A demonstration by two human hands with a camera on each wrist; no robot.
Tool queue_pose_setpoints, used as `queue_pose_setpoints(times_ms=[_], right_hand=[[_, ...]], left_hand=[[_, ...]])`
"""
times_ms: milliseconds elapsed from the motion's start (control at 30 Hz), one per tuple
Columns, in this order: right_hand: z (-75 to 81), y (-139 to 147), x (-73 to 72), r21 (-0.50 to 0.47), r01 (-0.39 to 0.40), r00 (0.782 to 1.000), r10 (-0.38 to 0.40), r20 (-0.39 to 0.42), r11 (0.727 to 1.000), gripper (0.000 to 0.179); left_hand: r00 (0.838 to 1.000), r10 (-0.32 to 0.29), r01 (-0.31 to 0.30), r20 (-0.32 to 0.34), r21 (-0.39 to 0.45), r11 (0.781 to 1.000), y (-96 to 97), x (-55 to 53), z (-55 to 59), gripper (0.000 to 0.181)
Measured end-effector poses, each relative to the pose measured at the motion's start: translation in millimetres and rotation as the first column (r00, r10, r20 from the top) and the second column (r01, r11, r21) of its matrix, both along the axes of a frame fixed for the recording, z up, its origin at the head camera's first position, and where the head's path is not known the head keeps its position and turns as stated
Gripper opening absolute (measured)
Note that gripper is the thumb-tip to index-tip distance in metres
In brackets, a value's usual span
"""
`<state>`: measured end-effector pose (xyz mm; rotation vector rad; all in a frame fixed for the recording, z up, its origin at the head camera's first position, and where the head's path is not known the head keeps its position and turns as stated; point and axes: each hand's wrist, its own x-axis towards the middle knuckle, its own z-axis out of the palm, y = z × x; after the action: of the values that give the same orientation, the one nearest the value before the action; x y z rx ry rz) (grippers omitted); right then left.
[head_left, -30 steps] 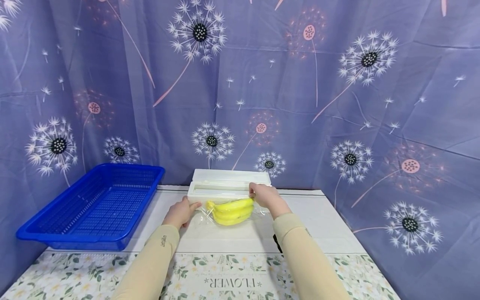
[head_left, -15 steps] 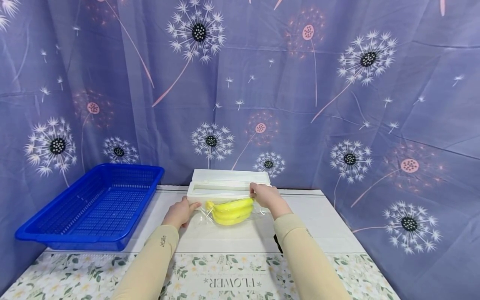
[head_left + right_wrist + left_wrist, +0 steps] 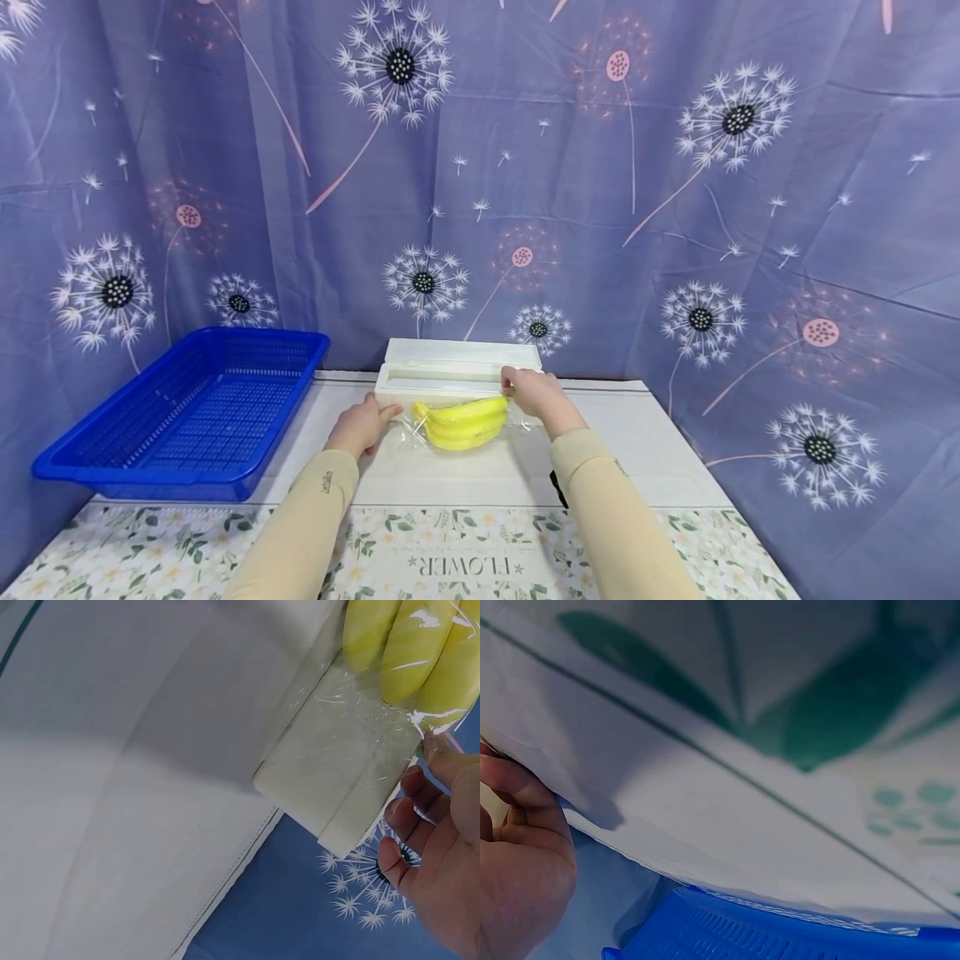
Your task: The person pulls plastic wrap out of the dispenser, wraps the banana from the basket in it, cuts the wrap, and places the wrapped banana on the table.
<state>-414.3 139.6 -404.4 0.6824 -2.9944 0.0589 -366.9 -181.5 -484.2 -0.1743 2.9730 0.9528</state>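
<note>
A bunch of bananas [image 3: 461, 423] lies under clear cling film [image 3: 411, 429], right in front of a long white cling film dispenser [image 3: 397, 383]. The dispenser's lid [image 3: 461, 352] stands raised at the back. My left hand [image 3: 360, 425] grips the dispenser's left end, thumb pointing along its front; the left wrist view shows this hand [image 3: 529, 855] only at its edge. At the right end, my right hand [image 3: 534, 392] pinches the film with thumb and forefinger by the dispenser's front edge. In the right wrist view that hand's [image 3: 442, 832] other fingers are loosely bent, and the bananas' tips show beneath shiny film.
A blue plastic basket [image 3: 277, 417] stands on the left of the table. White cloth [image 3: 637, 467] with a flowered front border [image 3: 465, 533] covers the tabletop. A purple dandelion curtain [image 3: 585, 167] hangs close behind and at both sides. A small black item [image 3: 558, 490] shows beside the right sleeve.
My right hand and forearm have shifted very slightly to the right. The left hand, bananas and dispenser stay in place.
</note>
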Motion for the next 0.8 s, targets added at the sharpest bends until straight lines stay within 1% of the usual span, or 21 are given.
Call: queue_pose_setpoints(times_ms=[100,333,600,800], right_hand=[[-0.1,0.9,0.8,-0.003,-0.002,1.0,0.002,-0.001,1.0,0.005],[-1.4,3.8,0.5,-0.002,-0.011,1.0,0.011,-0.012,1.0,0.005],[-0.6,5.8,1.5,-0.012,-0.034,0.999,0.033,-0.015,0.999,0.006],[1.1,6.9,3.0,0.0,-0.026,1.0,0.026,-0.007,1.0,0.005]], left_hand=[[1.0,-0.003,0.003,-0.002,0.0,1.0,0.2,1.1,0.6,0.09],[1.0,-0.004,0.004,-0.024,-0.003,1.0,0.1,2.5,2.2,0.084],[1.0,-0.004,0.004,-0.018,-0.004,1.0,0.2,2.2,1.8,0.087],[1.0,-0.007,0.007,-0.022,0.007,1.0,0.5,2.3,1.7,0.086]])
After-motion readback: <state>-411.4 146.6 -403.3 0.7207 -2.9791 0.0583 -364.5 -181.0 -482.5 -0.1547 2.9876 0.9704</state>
